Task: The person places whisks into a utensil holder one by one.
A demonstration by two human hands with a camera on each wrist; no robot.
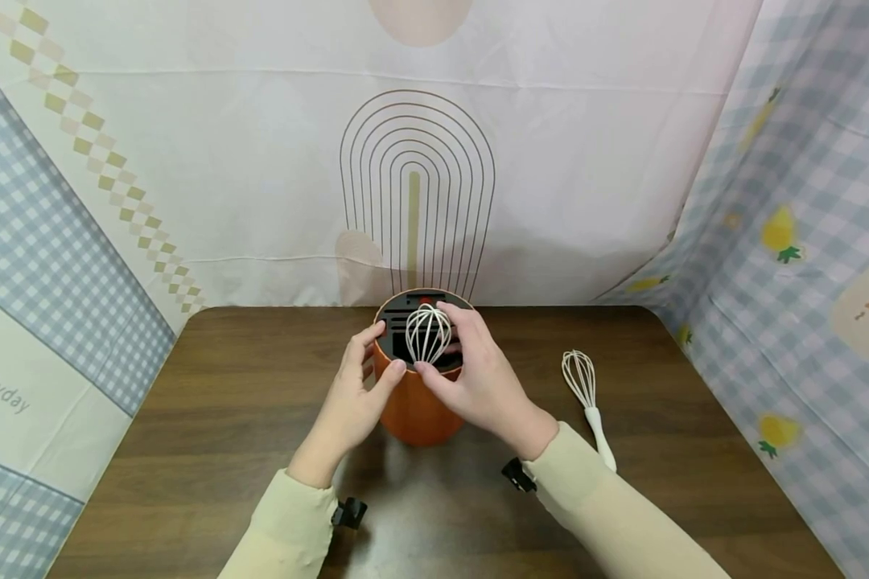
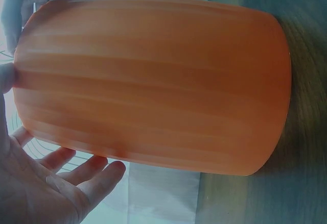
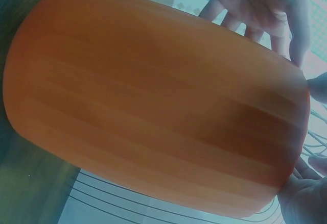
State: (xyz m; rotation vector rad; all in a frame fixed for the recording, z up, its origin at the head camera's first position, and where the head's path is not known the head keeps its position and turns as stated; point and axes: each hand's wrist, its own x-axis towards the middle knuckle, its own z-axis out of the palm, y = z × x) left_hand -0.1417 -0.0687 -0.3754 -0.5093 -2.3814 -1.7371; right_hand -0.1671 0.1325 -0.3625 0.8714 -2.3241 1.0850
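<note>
An orange, round-bodied knife block [image 1: 420,410] with a black slotted top stands upright at the table's middle. The wire head of a whisk [image 1: 427,331] sticks up out of its top opening; its handle is hidden inside. My right hand [image 1: 485,378] curves around the wires, thumb at their base near the front rim and index finger at the far side. On the left side of the block, my left hand [image 1: 358,394] holds the rim with thumb and fingertips. Both wrist views mostly show the orange wall, with the left fingers [image 2: 102,180] spread along it.
A second whisk, white-handled [image 1: 590,410], lies on the wooden table [image 1: 224,418] to the right, close to my right sleeve. A patterned cloth [image 1: 261,177] hangs behind the table, and checked cloth [image 1: 753,265] hangs along the right side.
</note>
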